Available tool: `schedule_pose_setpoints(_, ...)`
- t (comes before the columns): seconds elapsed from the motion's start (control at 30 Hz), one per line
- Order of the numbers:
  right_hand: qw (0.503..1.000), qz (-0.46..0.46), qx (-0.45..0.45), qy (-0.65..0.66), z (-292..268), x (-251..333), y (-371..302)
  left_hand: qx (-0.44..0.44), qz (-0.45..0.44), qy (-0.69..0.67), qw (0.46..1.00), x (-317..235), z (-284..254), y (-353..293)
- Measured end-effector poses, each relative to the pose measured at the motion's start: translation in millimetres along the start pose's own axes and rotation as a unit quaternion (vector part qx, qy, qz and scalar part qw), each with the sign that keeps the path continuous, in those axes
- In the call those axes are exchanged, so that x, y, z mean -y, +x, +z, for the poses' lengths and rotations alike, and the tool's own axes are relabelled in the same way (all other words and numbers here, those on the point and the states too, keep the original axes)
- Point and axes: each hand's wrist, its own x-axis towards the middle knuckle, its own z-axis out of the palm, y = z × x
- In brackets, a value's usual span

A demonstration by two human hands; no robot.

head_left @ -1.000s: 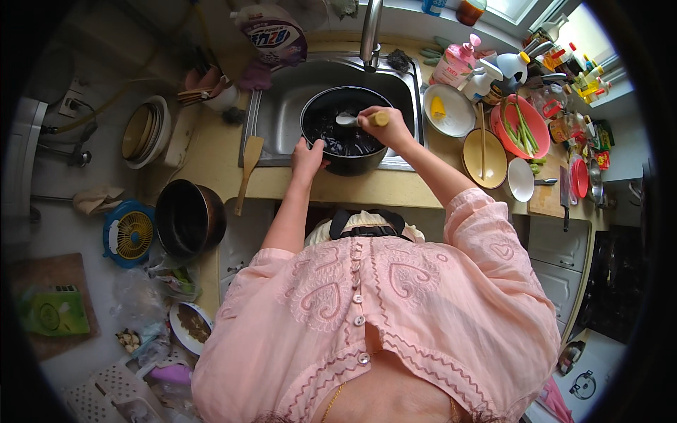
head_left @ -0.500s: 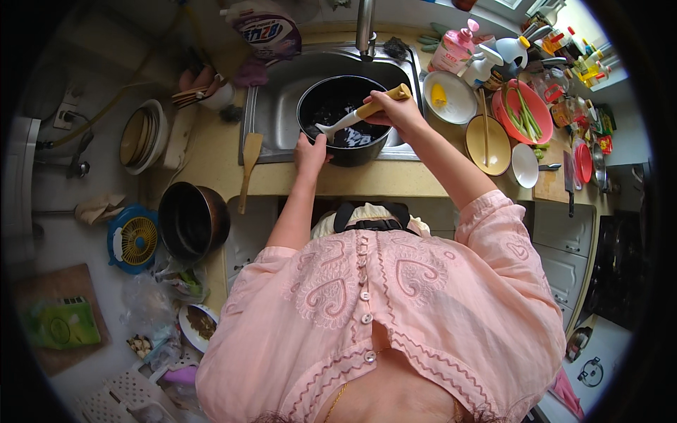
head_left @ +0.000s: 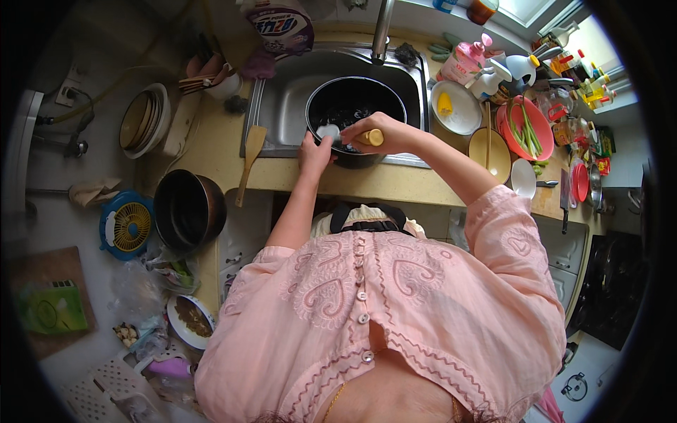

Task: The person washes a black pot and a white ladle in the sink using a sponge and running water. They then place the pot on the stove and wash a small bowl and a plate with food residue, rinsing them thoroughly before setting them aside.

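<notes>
- A long, pale-yellow, smooth-topped table (head_left: 416, 183), its front edge bowed by the wide lens, runs across the room.
- White panelled cupboard doors (head_left: 562, 243) with small dark handles stand beneath it (on the right they show most clearly).
- A bright, white-framed window (head_left: 596, 35) at upper right lets in daylight.
- A pale, plain wall (head_left: 627, 151) meets the table's right end.
- A white wall socket (head_left: 68, 93) sits in the dimmer left side.

Daylight from upper-right window (head_left: 594, 44), rim black.
</notes>
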Motion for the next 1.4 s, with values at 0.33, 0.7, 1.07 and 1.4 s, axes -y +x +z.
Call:
schedule_pose_setpoints(0.33, 0.968, 0.067, 0.129, -0.206, -30.9, -34.4, -22.6, 0.017, -0.024, 0.012, 0.999, -14.3, 2.7, 5.0)
schedule_pose_setpoints(0.7, 0.989, 0.077, 0.040, -0.123, -47.1, 54.9, -39.1, 0.016, -0.012, 0.004, 1.000, -5.0, -1.0, 1.7)
schedule_pose_setpoints(1.07, 0.981, -0.005, -0.155, -0.115, 8.8, -23.5, -38.3, 0.057, -0.028, -0.097, 0.993, 5.4, -6.6, -12.4)
schedule_pose_setpoints(1.4, 0.997, 0.045, -0.042, 0.036, 18.3, 30.3, -58.0, -0.001, 0.048, -0.040, 0.998, 54.1, -1.6, 7.6)
